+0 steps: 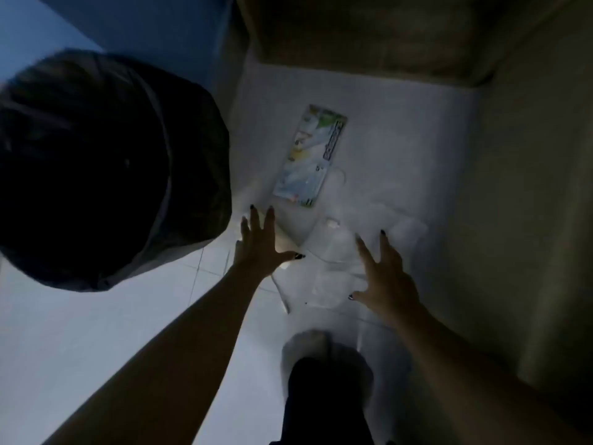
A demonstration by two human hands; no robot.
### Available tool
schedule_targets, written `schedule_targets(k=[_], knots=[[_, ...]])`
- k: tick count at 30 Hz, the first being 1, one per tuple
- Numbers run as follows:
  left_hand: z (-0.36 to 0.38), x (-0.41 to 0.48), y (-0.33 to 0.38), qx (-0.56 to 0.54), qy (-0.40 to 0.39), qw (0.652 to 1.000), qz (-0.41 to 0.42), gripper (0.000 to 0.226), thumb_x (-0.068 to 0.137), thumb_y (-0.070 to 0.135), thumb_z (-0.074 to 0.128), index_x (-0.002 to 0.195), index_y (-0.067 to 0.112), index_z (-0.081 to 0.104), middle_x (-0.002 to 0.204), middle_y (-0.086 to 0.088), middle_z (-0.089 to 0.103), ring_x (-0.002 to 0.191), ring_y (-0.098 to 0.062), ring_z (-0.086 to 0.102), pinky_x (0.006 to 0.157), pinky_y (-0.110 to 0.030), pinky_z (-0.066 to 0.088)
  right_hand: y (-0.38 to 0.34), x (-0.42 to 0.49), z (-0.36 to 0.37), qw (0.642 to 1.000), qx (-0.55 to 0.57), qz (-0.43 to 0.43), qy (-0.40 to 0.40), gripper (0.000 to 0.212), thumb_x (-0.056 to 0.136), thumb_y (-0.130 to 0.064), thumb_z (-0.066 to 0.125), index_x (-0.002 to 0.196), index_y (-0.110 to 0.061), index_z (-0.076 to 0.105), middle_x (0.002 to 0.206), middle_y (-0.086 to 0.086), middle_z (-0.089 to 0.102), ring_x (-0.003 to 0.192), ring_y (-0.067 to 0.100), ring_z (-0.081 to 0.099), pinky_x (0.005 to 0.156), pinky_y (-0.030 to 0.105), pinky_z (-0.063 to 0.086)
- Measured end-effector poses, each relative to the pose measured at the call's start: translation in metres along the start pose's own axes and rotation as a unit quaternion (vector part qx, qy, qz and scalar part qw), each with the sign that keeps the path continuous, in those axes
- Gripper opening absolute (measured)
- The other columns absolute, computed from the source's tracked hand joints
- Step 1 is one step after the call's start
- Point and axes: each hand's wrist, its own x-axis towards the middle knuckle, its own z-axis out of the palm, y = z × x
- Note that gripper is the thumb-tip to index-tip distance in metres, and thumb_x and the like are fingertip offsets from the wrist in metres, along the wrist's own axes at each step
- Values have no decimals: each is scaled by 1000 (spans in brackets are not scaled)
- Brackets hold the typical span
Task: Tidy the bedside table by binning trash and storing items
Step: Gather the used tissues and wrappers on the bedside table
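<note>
I look down on a white bedside table top (401, 149) in dim, blurred light. A flat printed packet (309, 155) with green and blue artwork lies on it toward the back left. Nearer me lies clear crumpled plastic wrapping (333, 261) with a small white scrap (333, 223) beside it. My left hand (261, 245) reaches out with fingers spread straight at the table's left edge, holding nothing. My right hand (385, 277) hovers with fingers spread over the right side of the plastic; touching or not, I cannot tell.
A bin lined with a black bag (106, 168) stands on the pale tiled floor (96, 332) left of the table. A beige wall or bed side (529, 220) runs along the right. A dark trouser leg and pale foot (327, 374) show below.
</note>
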Motion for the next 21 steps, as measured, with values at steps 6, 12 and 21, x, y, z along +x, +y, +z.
schedule_targets(k=[6,12,21], knots=[[18,16,-19,-137,49,989,-30,105,59,52,84,143,17,31,138,-16,37,122,-34,44,102,-48,45,-6,10,53,992,-40,-19,117,60,76,-6,75,131,-16,53,128,20,52,110,33,56,72,35,57],[10,10,-23,-136,80,987,-6,93,61,39,86,138,16,38,130,-15,41,116,-33,47,97,-48,49,-10,5,37,991,-36,-3,127,18,73,8,69,86,-4,67,80,15,65,72,30,66,59,33,55],[-45,-71,35,-152,101,982,55,106,49,45,90,138,14,43,131,-12,47,115,-29,48,98,-43,47,-27,-58,-83,986,12,35,162,18,79,4,59,93,-3,68,87,18,65,80,35,65,66,34,52]])
